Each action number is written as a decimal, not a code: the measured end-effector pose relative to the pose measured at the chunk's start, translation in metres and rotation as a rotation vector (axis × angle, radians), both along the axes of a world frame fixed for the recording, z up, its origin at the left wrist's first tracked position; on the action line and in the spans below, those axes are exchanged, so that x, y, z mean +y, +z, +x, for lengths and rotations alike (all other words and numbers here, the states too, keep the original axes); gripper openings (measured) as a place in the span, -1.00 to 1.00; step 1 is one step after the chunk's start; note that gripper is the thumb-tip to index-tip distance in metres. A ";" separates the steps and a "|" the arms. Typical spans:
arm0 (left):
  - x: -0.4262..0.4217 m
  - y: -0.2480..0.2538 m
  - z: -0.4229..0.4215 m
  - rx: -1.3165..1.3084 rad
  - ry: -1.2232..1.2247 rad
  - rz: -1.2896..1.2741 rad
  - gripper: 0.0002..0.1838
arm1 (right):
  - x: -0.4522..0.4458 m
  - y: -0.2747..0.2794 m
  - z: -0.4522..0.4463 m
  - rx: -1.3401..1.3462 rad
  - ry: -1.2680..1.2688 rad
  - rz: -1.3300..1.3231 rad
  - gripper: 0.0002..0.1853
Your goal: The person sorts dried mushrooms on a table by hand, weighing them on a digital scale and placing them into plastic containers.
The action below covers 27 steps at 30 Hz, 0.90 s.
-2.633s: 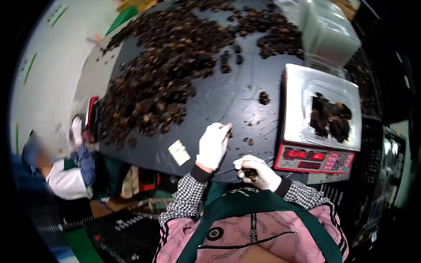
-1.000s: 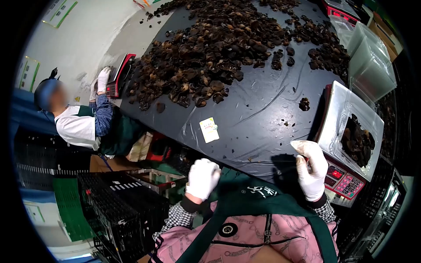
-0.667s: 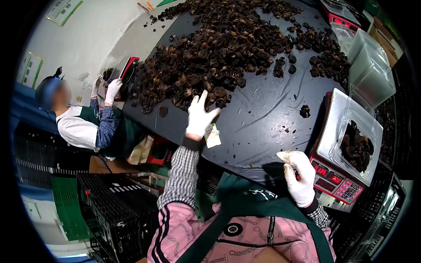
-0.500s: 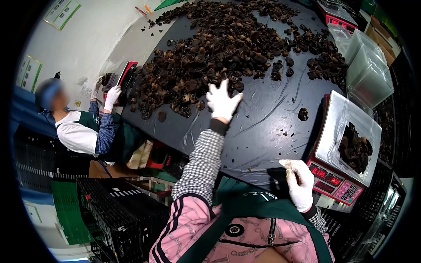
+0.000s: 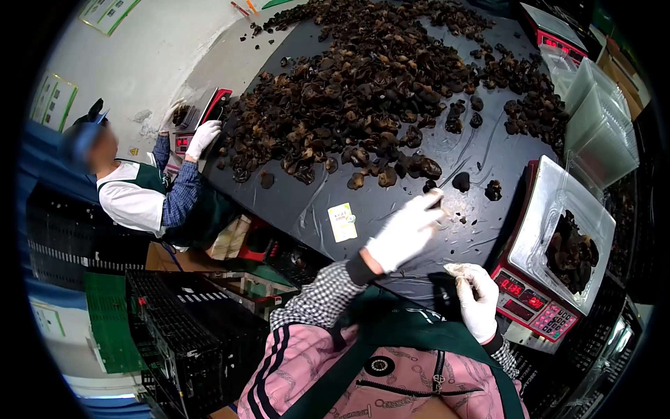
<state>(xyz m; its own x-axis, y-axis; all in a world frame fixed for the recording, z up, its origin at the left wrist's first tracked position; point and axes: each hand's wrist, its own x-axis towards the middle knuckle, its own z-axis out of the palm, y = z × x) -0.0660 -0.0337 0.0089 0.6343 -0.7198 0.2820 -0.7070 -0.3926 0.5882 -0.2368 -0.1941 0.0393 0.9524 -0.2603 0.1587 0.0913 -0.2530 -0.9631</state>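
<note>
My left hand (image 5: 406, 234), in a white glove, is over the front of the dark-covered table (image 5: 307, 227). Its fingers are closed on what looks like a dark piece of wood ear mushroom, partly hidden at the fingertips. More wood ear mushrooms (image 5: 349, 84) lie heaped beyond it, and some loose pieces are close by. My right hand (image 5: 478, 304), also gloved, rests at the near table edge with curled fingers; anything inside is hidden. Beside it, a red scale (image 5: 523, 209) carries a clump of wood ear mushrooms (image 5: 572, 251); its display seems to read 0.135.
A white and yellow card (image 5: 342, 222) lies on the table. Clear plastic boxes (image 5: 601, 129) stand stacked behind the scale, and another scale (image 5: 555, 31) is farther back. At left a co-worker (image 5: 143, 188) handles a third scale (image 5: 209, 112). Black crates (image 5: 188, 335) are below left.
My left hand has drawn back from the heap toward me and to the right, and its spread fingers have closed. Loose pieces and the card now show on the table. My right hand stays put.
</note>
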 end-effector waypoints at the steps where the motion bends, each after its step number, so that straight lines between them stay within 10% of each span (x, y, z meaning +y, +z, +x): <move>1: 0.016 -0.002 0.013 -0.063 0.076 -0.102 -0.65 | 0.000 -0.001 0.000 0.009 0.003 0.002 -0.82; 8: 0.151 -0.040 0.123 -0.328 1.205 0.220 -0.59 | 0.008 -0.009 0.004 0.040 0.073 0.044 -0.81; 19: 0.101 0.012 0.036 0.155 0.777 -0.300 -0.82 | 0.020 -0.042 0.012 0.407 0.132 0.772 -0.69; 23: 0.136 -0.029 0.071 -0.481 0.910 0.108 -0.58 | 0.024 -0.047 0.010 0.480 0.178 0.806 -0.68; 27: 0.165 -0.051 0.105 -0.183 1.009 0.303 -0.56 | 0.024 -0.051 0.008 0.482 0.181 0.813 -0.68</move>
<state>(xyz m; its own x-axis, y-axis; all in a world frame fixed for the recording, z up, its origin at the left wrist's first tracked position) 0.0392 0.1310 -0.0421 0.9420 0.0583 0.3306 -0.0411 -0.9574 0.2859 -0.2283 -0.1705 -0.0113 0.9047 0.0391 -0.4242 -0.3878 0.4877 -0.7822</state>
